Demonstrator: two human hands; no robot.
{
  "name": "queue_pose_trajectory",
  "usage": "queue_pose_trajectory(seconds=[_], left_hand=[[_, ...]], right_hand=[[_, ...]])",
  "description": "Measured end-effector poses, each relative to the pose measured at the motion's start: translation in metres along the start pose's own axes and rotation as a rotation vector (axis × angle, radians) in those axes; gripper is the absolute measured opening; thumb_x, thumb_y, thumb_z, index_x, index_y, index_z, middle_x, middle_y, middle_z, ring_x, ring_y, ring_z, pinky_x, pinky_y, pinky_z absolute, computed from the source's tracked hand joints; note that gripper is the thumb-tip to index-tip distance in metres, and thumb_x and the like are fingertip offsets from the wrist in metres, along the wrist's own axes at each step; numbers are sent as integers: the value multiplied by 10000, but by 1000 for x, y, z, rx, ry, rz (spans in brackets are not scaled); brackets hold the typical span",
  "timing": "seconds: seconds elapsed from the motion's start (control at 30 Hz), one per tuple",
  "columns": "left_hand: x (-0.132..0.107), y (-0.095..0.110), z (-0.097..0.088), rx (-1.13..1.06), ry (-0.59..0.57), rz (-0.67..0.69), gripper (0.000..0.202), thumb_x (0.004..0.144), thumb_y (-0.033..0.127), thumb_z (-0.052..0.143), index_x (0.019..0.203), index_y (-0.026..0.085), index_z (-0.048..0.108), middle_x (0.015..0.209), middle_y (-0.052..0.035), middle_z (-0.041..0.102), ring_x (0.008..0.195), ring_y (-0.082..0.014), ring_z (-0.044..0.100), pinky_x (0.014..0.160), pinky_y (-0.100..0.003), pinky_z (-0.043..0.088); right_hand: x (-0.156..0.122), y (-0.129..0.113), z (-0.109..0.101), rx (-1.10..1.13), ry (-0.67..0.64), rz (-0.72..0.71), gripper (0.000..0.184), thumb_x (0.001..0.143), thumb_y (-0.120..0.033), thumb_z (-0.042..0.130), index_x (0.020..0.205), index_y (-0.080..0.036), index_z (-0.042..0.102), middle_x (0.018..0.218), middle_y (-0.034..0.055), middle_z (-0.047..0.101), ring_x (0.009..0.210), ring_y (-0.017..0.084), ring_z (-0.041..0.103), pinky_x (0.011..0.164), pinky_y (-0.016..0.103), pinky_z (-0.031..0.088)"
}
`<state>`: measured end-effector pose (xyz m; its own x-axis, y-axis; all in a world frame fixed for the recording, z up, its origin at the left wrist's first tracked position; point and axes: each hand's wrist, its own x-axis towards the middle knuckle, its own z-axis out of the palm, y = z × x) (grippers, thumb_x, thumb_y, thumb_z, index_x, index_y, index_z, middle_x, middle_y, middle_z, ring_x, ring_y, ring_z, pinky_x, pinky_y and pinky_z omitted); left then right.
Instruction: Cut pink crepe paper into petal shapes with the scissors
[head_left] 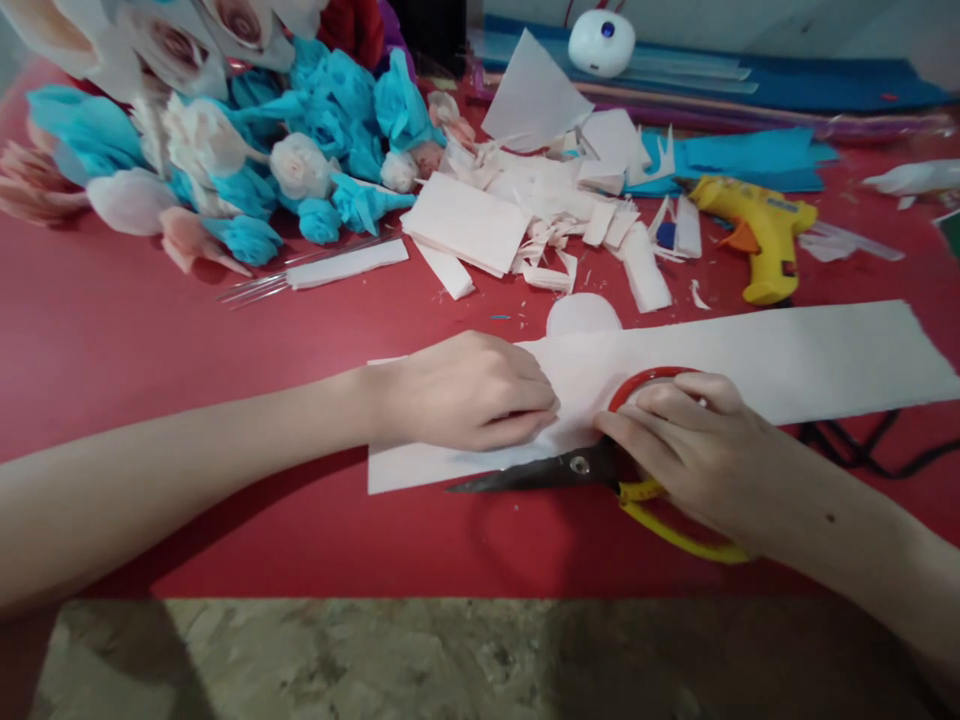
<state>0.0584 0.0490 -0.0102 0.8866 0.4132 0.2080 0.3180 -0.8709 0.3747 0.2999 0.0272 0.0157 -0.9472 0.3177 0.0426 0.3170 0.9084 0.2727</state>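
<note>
A long strip of pale pink paper (787, 360) lies across the red table (150, 330). My left hand (469, 390) rests on its left part, fingers curled and pressed together on the sheet. My right hand (694, 450) lies over a pair of scissors (555, 472) with dark blades and red and yellow handles. Its fingers are wrapped over the handles. The blades are closed, point left and lie along the strip's near edge. A small rounded paper cut-out (583, 315) sits just behind the strip.
Blue, white and pink paper flowers (247, 170) are heaped at the back left. Paper scraps and strips (540, 210) fill the back middle, with thin wires (255, 288) beside them. A yellow glue gun (761, 235) lies at the right, its black cord (862, 450) near the strip. A white device (600, 42) stands behind.
</note>
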Motion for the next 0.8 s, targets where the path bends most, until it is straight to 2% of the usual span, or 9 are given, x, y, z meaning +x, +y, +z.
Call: queue_pose_trajectory(seconds=[0.1, 0.2, 0.37, 0.53, 0.8], left_hand=[[1, 0, 0, 12, 3, 1, 297, 924, 210, 380, 729, 143, 593, 699, -37, 628, 669, -143, 556, 609, -278, 380], [1, -1, 1, 8, 16, 9, 290, 920, 204, 386, 721, 149, 589, 695, -35, 627, 672, -141, 559, 607, -275, 378], [1, -2, 0, -24, 23, -4, 273, 920, 207, 386, 749, 146, 589, 705, -34, 630, 676, -137, 559, 611, -274, 382], [1, -1, 0, -28, 18, -8, 294, 920, 201, 377, 715, 146, 581, 683, -30, 621, 649, -132, 547, 593, -272, 375], [1, -1, 0, 20, 4, 1, 312, 921, 211, 367, 705, 146, 584, 692, -38, 623, 660, -141, 551, 611, -268, 389]], right_hand=[[-1, 3, -3, -20, 19, -60, 265, 835, -22, 365, 946, -92, 595, 764, 60, 583, 739, 181, 485, 775, 344, 354], [-4, 1, -5, -30, 11, -59, 279, 830, -23, 347, 950, -100, 588, 751, 58, 575, 718, 180, 475, 725, 336, 345], [-10, -8, -5, -42, -65, 28, 343, 801, -32, 333, 1080, -54, 531, 881, 108, 605, 804, 233, 498, 707, 381, 345], [-4, -14, -4, -56, -101, 44, 330, 794, -47, 373, 1081, -43, 536, 893, 118, 605, 822, 247, 502, 719, 390, 351], [17, -15, -6, -79, 3, -18, 285, 801, -33, 369, 984, -65, 585, 799, 78, 580, 709, 210, 466, 711, 365, 340]])
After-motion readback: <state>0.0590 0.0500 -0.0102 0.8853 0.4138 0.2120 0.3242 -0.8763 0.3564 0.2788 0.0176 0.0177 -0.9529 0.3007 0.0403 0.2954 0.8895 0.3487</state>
